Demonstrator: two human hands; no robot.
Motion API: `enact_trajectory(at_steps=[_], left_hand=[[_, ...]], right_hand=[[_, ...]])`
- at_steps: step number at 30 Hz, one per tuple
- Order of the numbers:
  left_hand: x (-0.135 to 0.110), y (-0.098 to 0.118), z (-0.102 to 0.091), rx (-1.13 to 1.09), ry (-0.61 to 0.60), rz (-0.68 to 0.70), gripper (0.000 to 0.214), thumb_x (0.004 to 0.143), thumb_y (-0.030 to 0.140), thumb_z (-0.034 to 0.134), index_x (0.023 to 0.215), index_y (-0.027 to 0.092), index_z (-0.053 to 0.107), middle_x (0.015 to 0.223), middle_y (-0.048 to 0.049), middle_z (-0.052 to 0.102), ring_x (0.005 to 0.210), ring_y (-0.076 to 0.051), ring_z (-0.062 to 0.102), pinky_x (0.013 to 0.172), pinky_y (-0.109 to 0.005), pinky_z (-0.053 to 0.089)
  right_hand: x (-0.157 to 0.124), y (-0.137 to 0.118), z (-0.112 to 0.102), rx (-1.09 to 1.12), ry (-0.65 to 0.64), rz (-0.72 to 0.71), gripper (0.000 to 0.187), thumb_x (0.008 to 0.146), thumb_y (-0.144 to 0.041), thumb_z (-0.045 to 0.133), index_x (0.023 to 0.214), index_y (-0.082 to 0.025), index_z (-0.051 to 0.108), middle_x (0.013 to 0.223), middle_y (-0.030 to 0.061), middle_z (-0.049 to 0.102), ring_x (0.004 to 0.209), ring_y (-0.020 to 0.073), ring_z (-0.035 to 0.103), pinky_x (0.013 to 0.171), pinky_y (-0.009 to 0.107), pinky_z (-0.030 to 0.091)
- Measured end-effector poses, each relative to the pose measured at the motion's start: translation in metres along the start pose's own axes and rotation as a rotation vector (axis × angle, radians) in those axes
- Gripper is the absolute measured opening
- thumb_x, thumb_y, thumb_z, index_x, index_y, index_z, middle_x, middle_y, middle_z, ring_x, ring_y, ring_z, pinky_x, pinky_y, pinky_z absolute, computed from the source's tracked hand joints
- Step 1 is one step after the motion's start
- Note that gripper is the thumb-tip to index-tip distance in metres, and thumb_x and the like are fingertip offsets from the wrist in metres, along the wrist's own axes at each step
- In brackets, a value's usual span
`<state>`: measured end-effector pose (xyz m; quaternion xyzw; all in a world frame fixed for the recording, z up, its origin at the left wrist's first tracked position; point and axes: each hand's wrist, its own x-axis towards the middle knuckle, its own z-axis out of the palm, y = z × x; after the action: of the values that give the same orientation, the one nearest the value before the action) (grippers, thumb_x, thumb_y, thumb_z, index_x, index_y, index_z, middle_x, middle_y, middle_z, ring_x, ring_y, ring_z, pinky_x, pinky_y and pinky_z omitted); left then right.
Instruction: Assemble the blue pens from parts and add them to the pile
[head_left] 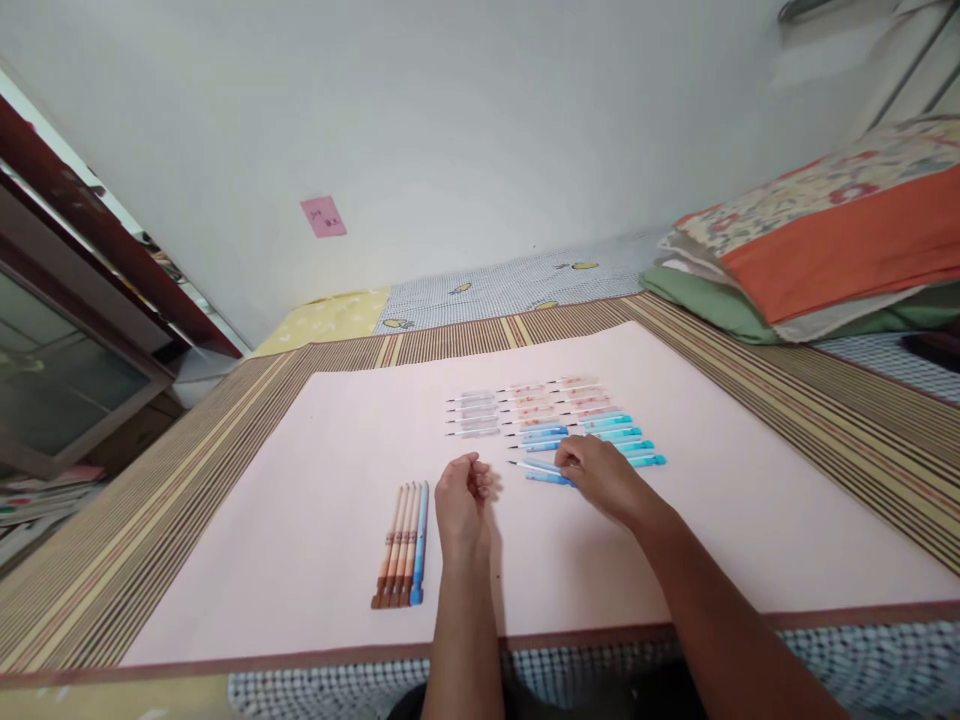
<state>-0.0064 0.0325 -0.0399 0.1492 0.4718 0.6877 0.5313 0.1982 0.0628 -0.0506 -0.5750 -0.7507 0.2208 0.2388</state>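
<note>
My right hand (596, 470) is pinched at the right end of a blue pen (536, 465), which lies on the pale pink sheet with its dark tip pointing left. Just below that pen is another blue piece (546, 479), its right end close to my fingers. My left hand (461, 490) hovers over the sheet to the left, fingers loosely curled and apart, with nothing in them. Beyond both hands lie rows of slim pens: greyish clear ones (472, 412), pinkish ones (525, 400), blue ones (544, 434) and turquoise ones (619, 432).
Left of my left hand, several peach-and-brown pens (397, 550) lie side by side with a blue pen (421, 545). The pink sheet (315, 470) rests on a striped mat (187, 480). Folded bedding (825, 240) is piled at the right, before a white wall (480, 130).
</note>
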Motion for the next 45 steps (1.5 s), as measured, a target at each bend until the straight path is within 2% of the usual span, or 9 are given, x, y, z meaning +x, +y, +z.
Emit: enact_trajectory(at_steps=[5, 12, 15, 18, 22, 26, 31, 36, 45], left_hand=[[0.001, -0.003, -0.001, -0.011, -0.021, -0.018, 0.032, 0.059, 0.033, 0.077, 0.081, 0.012, 0.069, 0.064, -0.0013, 0.063, 0.051, -0.008, 0.052, 0.047, -0.019, 0.034], [-0.003, -0.005, 0.005, 0.054, -0.043, -0.105, 0.029, 0.061, 0.028, 0.080, 0.081, 0.011, 0.067, 0.063, -0.0024, 0.064, 0.049, -0.008, 0.054, 0.044, -0.018, 0.036], [-0.005, -0.011, 0.006, 0.096, -0.168, -0.160, 0.034, 0.060, 0.031, 0.087, 0.080, 0.010, 0.068, 0.066, -0.0042, 0.066, 0.053, -0.010, 0.058, 0.046, -0.019, 0.041], [-0.006, -0.015, 0.006, 0.061, -0.301, -0.197, 0.037, 0.061, 0.033, 0.092, 0.078, 0.008, 0.071, 0.066, -0.0057, 0.067, 0.057, -0.011, 0.061, 0.051, -0.020, 0.048], [-0.004, -0.011, 0.004, -0.091, -0.203, -0.242, 0.020, 0.072, 0.021, 0.086, 0.081, 0.008, 0.073, 0.064, -0.0053, 0.067, 0.057, -0.010, 0.062, 0.054, -0.018, 0.052], [-0.003, -0.004, 0.002, -0.212, -0.168, -0.291, 0.010, 0.085, 0.007, 0.070, 0.094, 0.006, 0.074, 0.074, -0.0093, 0.071, 0.066, -0.012, 0.068, 0.062, -0.018, 0.057], [-0.006, -0.001, 0.003, -0.213, -0.158, -0.327, 0.026, 0.090, 0.003, 0.060, 0.114, 0.006, 0.070, 0.083, -0.0128, 0.075, 0.068, -0.013, 0.071, 0.059, -0.018, 0.057], [-0.008, 0.002, 0.008, -0.210, -0.069, -0.306, 0.027, 0.091, 0.000, 0.055, 0.114, 0.008, 0.068, 0.081, -0.0106, 0.075, 0.064, -0.012, 0.071, 0.058, -0.017, 0.057], [-0.006, 0.003, 0.008, -0.259, 0.035, -0.300, 0.012, 0.095, 0.004, 0.055, 0.091, 0.009, 0.066, 0.069, -0.0057, 0.071, 0.059, -0.011, 0.070, 0.051, -0.014, 0.054]], right_hand=[[0.001, -0.002, 0.009, 0.036, -0.045, 0.024, 0.019, 0.076, -0.011, 0.057, 0.088, -0.022, 0.067, 0.096, 0.0039, 0.068, 0.088, 0.0195, 0.060, 0.074, 0.029, 0.038], [0.001, -0.014, 0.008, 0.055, 0.035, 0.013, 0.018, 0.073, -0.008, 0.055, 0.081, -0.021, 0.065, 0.088, 0.0028, 0.067, 0.080, 0.0175, 0.058, 0.070, 0.029, 0.038], [-0.001, -0.027, 0.005, 0.241, 0.073, -0.060, 0.018, 0.076, -0.014, 0.057, 0.087, -0.020, 0.069, 0.088, 0.0029, 0.068, 0.079, 0.0173, 0.059, 0.070, 0.029, 0.042], [-0.003, -0.040, 0.004, 0.470, -0.001, -0.130, 0.016, 0.080, -0.024, 0.062, 0.090, -0.020, 0.073, 0.087, 0.0028, 0.070, 0.079, 0.0174, 0.061, 0.070, 0.029, 0.046], [-0.002, -0.038, 0.004, 0.629, -0.032, -0.055, 0.025, 0.083, -0.037, 0.063, 0.096, -0.019, 0.074, 0.089, 0.0042, 0.074, 0.080, 0.0189, 0.063, 0.071, 0.030, 0.048], [0.001, -0.020, 0.003, 0.329, 0.061, 0.041, 0.012, 0.082, -0.028, 0.059, 0.080, -0.021, 0.068, 0.077, 0.0013, 0.069, 0.070, 0.0173, 0.058, 0.064, 0.029, 0.040], [0.000, -0.017, 0.000, -0.053, -0.035, 0.096, 0.016, 0.079, -0.012, 0.054, 0.067, -0.020, 0.063, 0.076, 0.0031, 0.067, 0.073, 0.0170, 0.057, 0.063, 0.028, 0.032], [-0.001, -0.029, -0.001, -0.109, -0.082, 0.071, 0.018, 0.078, -0.010, 0.055, 0.067, -0.019, 0.065, 0.077, 0.0031, 0.068, 0.072, 0.0156, 0.057, 0.062, 0.027, 0.029], [0.001, -0.030, 0.005, -0.130, -0.123, 0.055, 0.015, 0.079, -0.009, 0.058, 0.070, -0.019, 0.066, 0.085, 0.0032, 0.069, 0.075, 0.0151, 0.057, 0.065, 0.026, 0.031]])
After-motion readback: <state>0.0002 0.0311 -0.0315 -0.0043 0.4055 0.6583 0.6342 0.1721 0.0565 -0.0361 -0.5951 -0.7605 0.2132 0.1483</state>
